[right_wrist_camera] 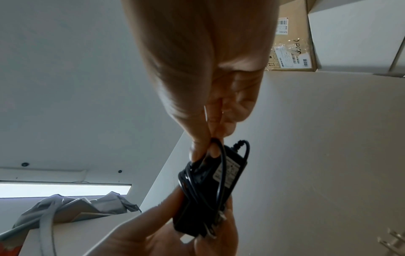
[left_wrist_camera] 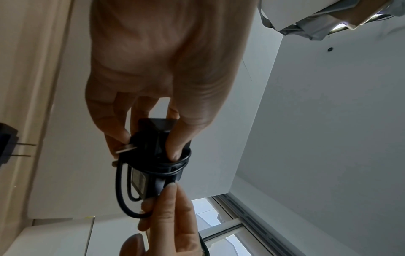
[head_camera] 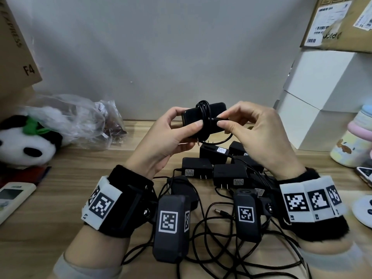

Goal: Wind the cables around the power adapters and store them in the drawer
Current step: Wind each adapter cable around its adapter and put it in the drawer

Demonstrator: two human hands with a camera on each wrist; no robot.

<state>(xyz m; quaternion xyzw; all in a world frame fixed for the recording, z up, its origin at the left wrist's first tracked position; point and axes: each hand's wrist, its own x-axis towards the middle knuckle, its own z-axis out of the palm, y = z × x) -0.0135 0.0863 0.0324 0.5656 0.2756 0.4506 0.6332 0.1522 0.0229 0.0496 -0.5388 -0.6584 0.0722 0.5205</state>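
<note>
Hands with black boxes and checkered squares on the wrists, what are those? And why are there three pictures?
Those boxes are small cameras strapped to a person's wrists. One picture comes from a camera on the head, the other two from the wrists, looking along the fingers. The left hand holds a black adapter. The right hand pinches the end of its cable, which is wound around it. More adapters and loose cables lie on the wooden table, beside a toy panda.
</note>
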